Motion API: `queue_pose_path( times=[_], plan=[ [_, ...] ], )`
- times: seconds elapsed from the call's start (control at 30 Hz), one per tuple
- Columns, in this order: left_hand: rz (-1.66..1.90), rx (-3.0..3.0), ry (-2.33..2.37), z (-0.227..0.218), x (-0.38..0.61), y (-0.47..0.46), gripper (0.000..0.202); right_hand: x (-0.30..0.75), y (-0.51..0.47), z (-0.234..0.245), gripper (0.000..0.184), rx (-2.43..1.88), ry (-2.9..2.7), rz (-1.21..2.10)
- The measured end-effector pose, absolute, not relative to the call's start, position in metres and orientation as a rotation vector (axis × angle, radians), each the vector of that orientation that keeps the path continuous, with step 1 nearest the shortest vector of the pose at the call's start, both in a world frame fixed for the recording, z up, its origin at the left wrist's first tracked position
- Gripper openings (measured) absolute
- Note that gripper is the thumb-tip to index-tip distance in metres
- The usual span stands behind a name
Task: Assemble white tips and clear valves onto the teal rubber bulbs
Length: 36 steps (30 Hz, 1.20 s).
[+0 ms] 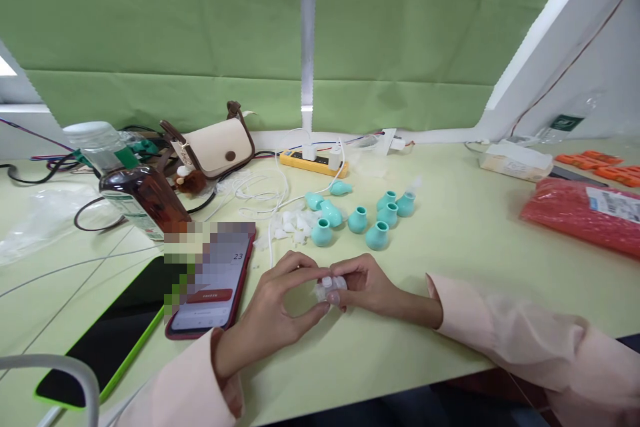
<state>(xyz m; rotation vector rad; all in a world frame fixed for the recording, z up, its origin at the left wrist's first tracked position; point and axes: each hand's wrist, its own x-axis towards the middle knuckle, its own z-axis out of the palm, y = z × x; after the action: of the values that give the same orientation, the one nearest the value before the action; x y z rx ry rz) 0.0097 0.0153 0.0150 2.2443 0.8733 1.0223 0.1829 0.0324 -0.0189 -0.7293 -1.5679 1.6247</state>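
Observation:
Between the fingertips of both hands is a small translucent white plastic piece [327, 285], just above the table's front part. My left hand [283, 297] pinches it from the left, thumb below and index finger above. My right hand [367, 285] grips its right side, and the fingers cover part of it. Its exact kind cannot be made out. Beyond the hands lie several turquoise bulb-shaped pieces with open necks, such as one turquoise bulb [377, 235]; another turquoise bulb [406, 204] has a clear part in its neck. A pile of small white pieces [295, 225] lies beside them.
Left of my hands lie a phone in a red case [215, 280] and a green-edged phone [115, 327]. Behind them stand a brown bottle [145, 197] and a cream handbag [220, 147]. A yellow power strip [315, 163] lies at the back, a red package [580, 213] at the right.

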Motion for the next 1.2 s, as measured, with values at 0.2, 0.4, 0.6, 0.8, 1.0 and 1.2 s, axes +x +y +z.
queue_pose_path(
  times=[0.2, 0.4, 0.6, 0.8, 1.0, 1.2],
  plan=[
    [1.124, 2.442, 0.798, 0.010, 0.008, 0.015, 0.021, 0.182, 0.032, -0.017, 0.021, -0.769, -1.598, 1.603],
    [1.006, 2.723, 0.699, 0.003, 0.003, 0.019, 0.024, 0.181, 0.030, -0.014, 0.021, -0.830, -1.583, 1.656],
    [1.074, 2.594, 0.769, -0.001, 0.005, 0.019, 0.033, 0.181, 0.034, -0.013, 0.021, -0.814, -1.548, 1.659],
    [1.176, 2.544, 0.818, 0.006, 0.008, 0.016, 0.024, 0.179, 0.034, -0.014, 0.022, -0.787, -1.614, 1.589],
    [1.270, 2.526, 0.791, 0.009, 0.006, 0.016, 0.012, 0.189, 0.039, -0.015, 0.031, -0.737, -1.815, 1.082],
    [1.392, 2.257, 0.904, 0.000, 0.002, 0.022, 0.014, 0.187, 0.059, -0.021, 0.065, -1.071, -1.941, 0.293]
  ],
)
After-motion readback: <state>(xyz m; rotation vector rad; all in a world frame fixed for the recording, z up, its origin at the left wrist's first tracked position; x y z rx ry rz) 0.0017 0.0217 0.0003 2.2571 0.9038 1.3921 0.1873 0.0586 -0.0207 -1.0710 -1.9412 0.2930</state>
